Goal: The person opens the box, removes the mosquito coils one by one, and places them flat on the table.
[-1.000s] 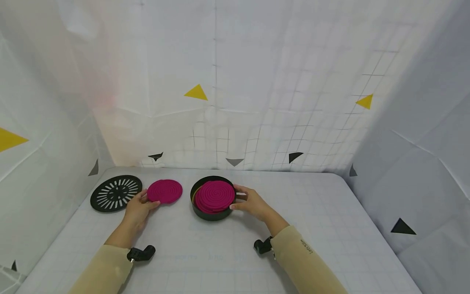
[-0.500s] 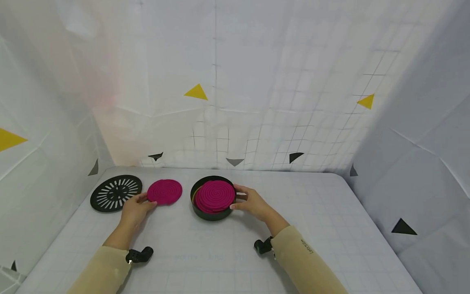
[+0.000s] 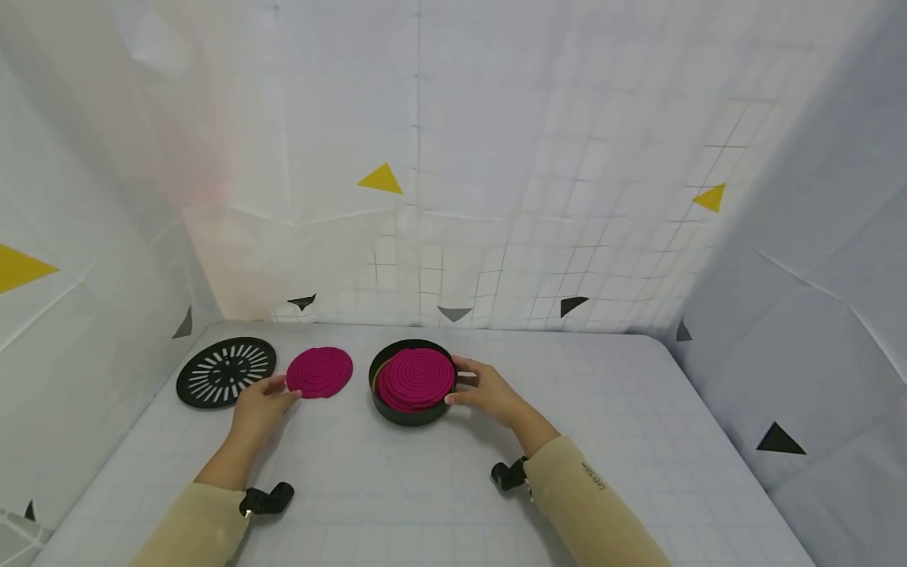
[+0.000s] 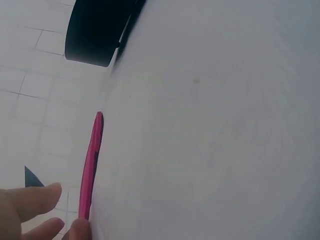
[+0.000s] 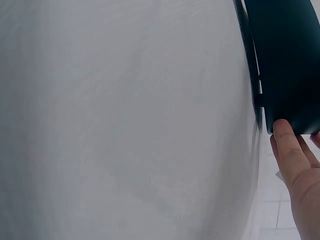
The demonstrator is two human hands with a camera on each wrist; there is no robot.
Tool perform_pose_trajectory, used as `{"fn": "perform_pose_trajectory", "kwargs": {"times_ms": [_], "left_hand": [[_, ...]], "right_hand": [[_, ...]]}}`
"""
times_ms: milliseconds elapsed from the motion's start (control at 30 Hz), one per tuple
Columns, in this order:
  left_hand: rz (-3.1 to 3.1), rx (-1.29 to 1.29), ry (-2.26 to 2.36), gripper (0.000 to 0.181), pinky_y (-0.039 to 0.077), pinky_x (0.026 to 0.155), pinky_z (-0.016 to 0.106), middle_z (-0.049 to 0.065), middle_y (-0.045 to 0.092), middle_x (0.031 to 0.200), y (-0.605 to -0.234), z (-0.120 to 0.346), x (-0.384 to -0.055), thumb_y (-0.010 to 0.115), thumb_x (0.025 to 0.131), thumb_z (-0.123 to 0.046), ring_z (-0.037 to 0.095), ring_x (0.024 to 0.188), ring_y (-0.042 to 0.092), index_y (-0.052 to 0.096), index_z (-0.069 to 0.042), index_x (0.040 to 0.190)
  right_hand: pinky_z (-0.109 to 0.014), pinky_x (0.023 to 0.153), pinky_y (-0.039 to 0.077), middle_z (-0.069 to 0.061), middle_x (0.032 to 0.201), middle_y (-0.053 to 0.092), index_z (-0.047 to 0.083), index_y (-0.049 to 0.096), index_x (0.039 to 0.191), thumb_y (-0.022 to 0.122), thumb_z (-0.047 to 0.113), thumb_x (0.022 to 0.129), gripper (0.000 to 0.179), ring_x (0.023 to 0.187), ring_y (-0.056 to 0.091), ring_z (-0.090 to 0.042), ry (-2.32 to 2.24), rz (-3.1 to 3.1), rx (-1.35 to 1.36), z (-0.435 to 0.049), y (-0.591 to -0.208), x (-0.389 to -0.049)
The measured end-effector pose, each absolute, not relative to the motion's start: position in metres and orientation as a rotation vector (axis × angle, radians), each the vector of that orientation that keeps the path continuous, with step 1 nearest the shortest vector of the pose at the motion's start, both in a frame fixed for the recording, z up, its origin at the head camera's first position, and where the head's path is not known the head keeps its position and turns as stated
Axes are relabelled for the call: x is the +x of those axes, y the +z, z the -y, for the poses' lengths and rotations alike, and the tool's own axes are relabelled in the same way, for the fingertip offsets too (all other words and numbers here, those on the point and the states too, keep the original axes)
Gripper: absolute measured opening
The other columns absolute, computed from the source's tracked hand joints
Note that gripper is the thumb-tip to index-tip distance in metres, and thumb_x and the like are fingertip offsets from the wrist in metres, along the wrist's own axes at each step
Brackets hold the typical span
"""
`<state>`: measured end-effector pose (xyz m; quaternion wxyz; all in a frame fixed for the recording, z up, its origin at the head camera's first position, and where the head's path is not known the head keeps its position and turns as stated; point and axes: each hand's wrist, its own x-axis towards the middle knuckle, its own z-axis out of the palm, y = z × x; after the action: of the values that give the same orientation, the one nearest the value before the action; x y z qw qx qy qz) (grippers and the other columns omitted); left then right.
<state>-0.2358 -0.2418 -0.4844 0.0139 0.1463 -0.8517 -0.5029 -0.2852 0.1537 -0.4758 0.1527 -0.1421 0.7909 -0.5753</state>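
Note:
A magenta felt coaster [image 3: 320, 372] with a spiral pattern lies flat on the table, left of the middle. My left hand [image 3: 260, 411] is at its left edge, thumb and fingers spread, a fingertip touching the coaster's side in the left wrist view. Right of it stands a round black holder [image 3: 404, 419] with low walls. A stack of magenta spiral coasters [image 3: 416, 378] sits inside the holder. With thumb and fingers around its right wall, my right hand [image 3: 490, 394] holds the holder; the right wrist view shows its fingers against the dark wall [image 5: 292, 65].
A black round disc with radial slots [image 3: 227, 373] lies at the far left, just beyond my left hand. White sheeting with yellow and black triangles rises behind the table [image 3: 411, 504] and at both sides.
My left hand has drawn slightly back and left along the coaster's edge, its fingers covering less of it. The right hand and the holder have stayed in place.

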Motion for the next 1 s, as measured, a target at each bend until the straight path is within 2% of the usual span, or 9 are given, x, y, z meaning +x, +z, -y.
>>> {"fn": "perform_pose_trajectory", "kwargs": {"times_ms": [233,367,600,800,1000], "left_hand": [[2.634,0.449,-1.557,0.060,0.048,0.100,0.051,0.031,0.048,0.140,-0.485,0.240,-0.233,0.067,0.097,-0.021,0.044,0.125,0.052,0.044,0.008,0.144],[2.627,0.445,-1.566,0.061,0.049,0.100,0.048,0.030,0.049,0.140,-0.482,0.239,-0.234,0.067,0.097,-0.024,0.042,0.125,0.052,0.044,0.007,0.144],[2.626,0.419,-1.586,0.058,0.045,0.104,0.051,0.029,0.049,0.142,-0.474,0.236,-0.232,0.065,0.098,-0.026,0.042,0.130,0.047,0.046,0.005,0.144],[2.614,0.327,-1.602,0.057,0.045,0.103,0.049,0.028,0.052,0.141,-0.471,0.231,-0.231,0.066,0.098,-0.026,0.041,0.127,0.052,0.048,0.005,0.143],[2.602,0.306,-1.612,0.058,0.051,0.095,0.037,0.025,0.054,0.139,-0.466,0.222,-0.228,0.067,0.098,-0.030,0.037,0.124,0.055,0.050,0.003,0.143]], "right_hand": [[-0.043,0.104,0.047,-0.017,0.153,0.042,0.005,0.037,0.154,0.080,0.003,0.084,0.082,0.136,0.047,-0.036,-1.653,-2.258,-0.412,-0.154,-0.477,-0.287],[-0.043,0.104,0.047,-0.016,0.153,0.042,0.006,0.038,0.153,0.080,0.002,0.084,0.081,0.136,0.048,-0.036,-1.661,-2.252,-0.403,-0.155,-0.476,-0.287],[-0.043,0.104,0.047,-0.016,0.153,0.043,0.005,0.038,0.153,0.081,0.003,0.083,0.082,0.136,0.048,-0.036,-1.650,-2.267,-0.402,-0.155,-0.477,-0.288],[-0.042,0.104,0.047,-0.016,0.153,0.043,0.005,0.038,0.153,0.080,0.003,0.083,0.082,0.136,0.047,-0.036,-1.654,-2.261,-0.404,-0.154,-0.477,-0.287],[-0.043,0.105,0.046,-0.017,0.154,0.041,0.004,0.037,0.154,0.079,0.003,0.085,0.081,0.137,0.046,-0.037,-1.648,-2.264,-0.425,-0.155,-0.477,-0.286]]}}
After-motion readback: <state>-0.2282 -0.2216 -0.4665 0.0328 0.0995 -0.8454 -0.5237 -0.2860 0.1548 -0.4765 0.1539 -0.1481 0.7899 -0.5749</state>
